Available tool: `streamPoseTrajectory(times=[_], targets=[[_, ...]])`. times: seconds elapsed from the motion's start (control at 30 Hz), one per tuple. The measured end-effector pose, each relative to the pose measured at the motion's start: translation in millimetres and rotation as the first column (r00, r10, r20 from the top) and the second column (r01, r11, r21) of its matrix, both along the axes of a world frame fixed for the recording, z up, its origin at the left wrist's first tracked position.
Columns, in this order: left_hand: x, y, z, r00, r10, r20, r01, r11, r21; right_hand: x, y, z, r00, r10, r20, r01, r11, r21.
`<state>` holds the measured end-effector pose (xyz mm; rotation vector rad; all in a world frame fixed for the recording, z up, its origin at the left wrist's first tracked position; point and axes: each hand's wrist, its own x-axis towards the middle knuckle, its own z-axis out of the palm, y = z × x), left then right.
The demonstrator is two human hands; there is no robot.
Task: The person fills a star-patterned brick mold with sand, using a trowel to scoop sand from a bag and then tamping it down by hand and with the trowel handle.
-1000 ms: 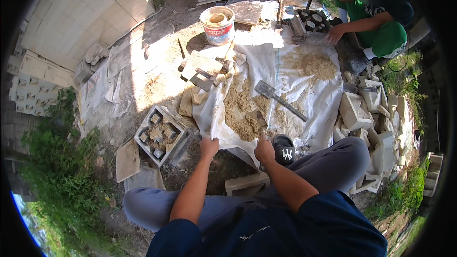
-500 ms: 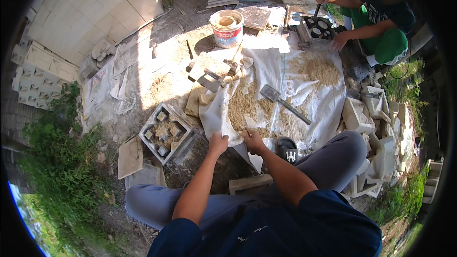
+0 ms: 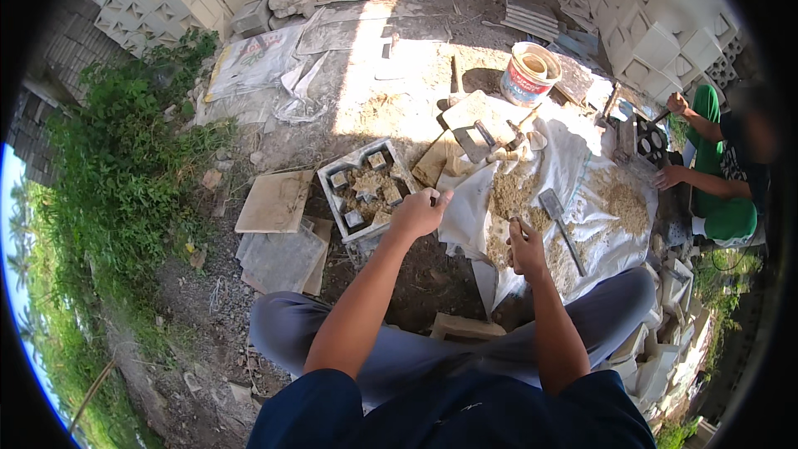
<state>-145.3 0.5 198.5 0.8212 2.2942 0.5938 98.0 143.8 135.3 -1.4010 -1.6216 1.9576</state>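
My left hand point(image 3: 418, 214) is between the square mould and the white sheet, thumb and forefinger apart, with nothing visible in it. My right hand point(image 3: 527, 249) is closed above the near part of the white sheet point(image 3: 474, 220); a small dark tip shows at its fingers, too small to name. Sand point(image 3: 515, 191) lies on the sheet. A flat-bladed tool with a long handle point(image 3: 564, 229) rests there, right of my right hand. To the left sits the square mould point(image 3: 343, 224), its raised blocks around a star-shaped centre, with sandy material inside.
Flat slabs point(image 3: 274, 202) lie left of the mould. A paint bucket point(image 3: 525, 83) and a metal trowel point(image 3: 475, 140) are beyond the sheet. Another person point(image 3: 716, 175) crouches at the right. Pale blocks point(image 3: 657, 341) are piled near my right knee; plants point(image 3: 116, 150) grow at far left.
My left hand has let go of the sheet's edge and moved left toward the mould. My right hand has drawn apart from it. The view has swung left.
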Motion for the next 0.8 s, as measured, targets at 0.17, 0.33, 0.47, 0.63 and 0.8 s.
streamPoseTrajectory(times=[0.17,0.33,0.47,0.63,0.8], targets=[[-72,-52,101,0.981,0.099,-0.167,-0.107,0.993,-0.042,-49,-26,70,0.995,0.091,0.03,-0.094,0.988,0.12],[-113,-118,137,0.938,0.171,-0.303,-0.204,0.975,-0.083,-104,-66,82,0.965,0.26,-0.022,-0.258,0.963,0.072],[-145,-160,85,0.895,0.385,-0.226,-0.394,0.919,0.004,-161,-116,68,0.917,0.399,-0.001,-0.394,0.907,0.149],[-160,-171,-34,0.772,0.628,0.103,-0.585,0.637,0.501,-221,-163,53,0.858,0.513,0.017,-0.508,0.845,0.167],[-154,-158,-92,0.702,0.499,0.508,-0.712,0.482,0.51,-247,-168,38,0.853,0.483,0.198,-0.521,0.798,0.301]])
